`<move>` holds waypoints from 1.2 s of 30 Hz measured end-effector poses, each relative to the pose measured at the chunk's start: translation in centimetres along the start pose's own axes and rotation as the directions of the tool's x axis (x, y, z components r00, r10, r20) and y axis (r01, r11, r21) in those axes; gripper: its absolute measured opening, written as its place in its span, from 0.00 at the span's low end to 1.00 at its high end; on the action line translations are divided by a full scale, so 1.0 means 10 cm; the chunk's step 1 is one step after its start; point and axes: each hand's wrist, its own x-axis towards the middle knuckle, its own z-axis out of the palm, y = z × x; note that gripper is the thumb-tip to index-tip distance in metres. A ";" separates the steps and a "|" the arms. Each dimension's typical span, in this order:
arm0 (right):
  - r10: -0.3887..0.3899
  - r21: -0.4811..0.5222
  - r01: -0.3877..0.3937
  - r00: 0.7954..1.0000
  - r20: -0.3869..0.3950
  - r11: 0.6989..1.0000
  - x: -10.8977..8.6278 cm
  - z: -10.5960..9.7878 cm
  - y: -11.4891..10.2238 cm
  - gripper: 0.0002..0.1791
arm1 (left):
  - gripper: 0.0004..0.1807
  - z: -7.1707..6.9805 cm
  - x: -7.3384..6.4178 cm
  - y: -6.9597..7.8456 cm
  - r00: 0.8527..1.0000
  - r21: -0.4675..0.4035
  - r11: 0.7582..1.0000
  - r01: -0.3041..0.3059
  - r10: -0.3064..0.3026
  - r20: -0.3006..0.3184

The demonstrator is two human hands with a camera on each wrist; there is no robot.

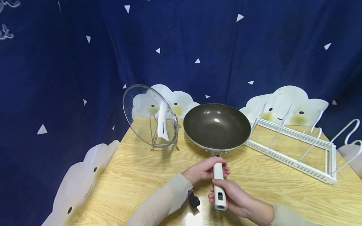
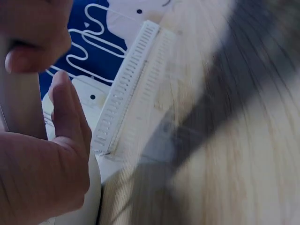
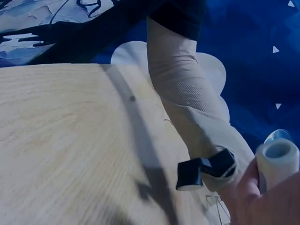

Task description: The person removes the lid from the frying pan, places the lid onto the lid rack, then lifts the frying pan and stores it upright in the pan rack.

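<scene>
Here we have the frying pan point(image 1: 217, 127) right in the middle of things, bowl up, dark inside facing us, its far side reaching toward the back of the table. It looks lifted, though whether any part of its base touches the wood we can't tell. Its pale handle point(image 1: 218, 172) points straight back at us, and both hands are on it! The left hand point(image 1: 202, 171) has the upper end, closest to the bowl, thumb across the top and fingers curled beneath. Just below, the right hand point(image 1: 236, 197) wraps the lower end, thumb laid over it, fingertips coming round the far side. Two closed grips, no slack that we can see.

So the step in hand, as we judge it, is holding and steadying the pan. Any move from here calls for keeping the bowl level and both grips firm, and minding the white rack point(image 1: 288, 161) on our right: the pan's right edge overlaps its near end in the head view, contact unclear. Over on our left, a glass lid point(image 1: 141, 113) leans in a wire stand point(image 1: 176, 125), well apart from both hands. Beneath it all, the wooden table point(image 1: 113, 194); behind, a blue curtain point(image 1: 181, 37).
</scene>
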 end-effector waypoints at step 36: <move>-0.131 -0.318 0.094 0.986 -0.098 0.944 -0.03 -0.06 0.07 0.12 | 0.14 0.12 0.09 -0.12 0.994 -0.054 0.994 -0.093 0.089 -0.070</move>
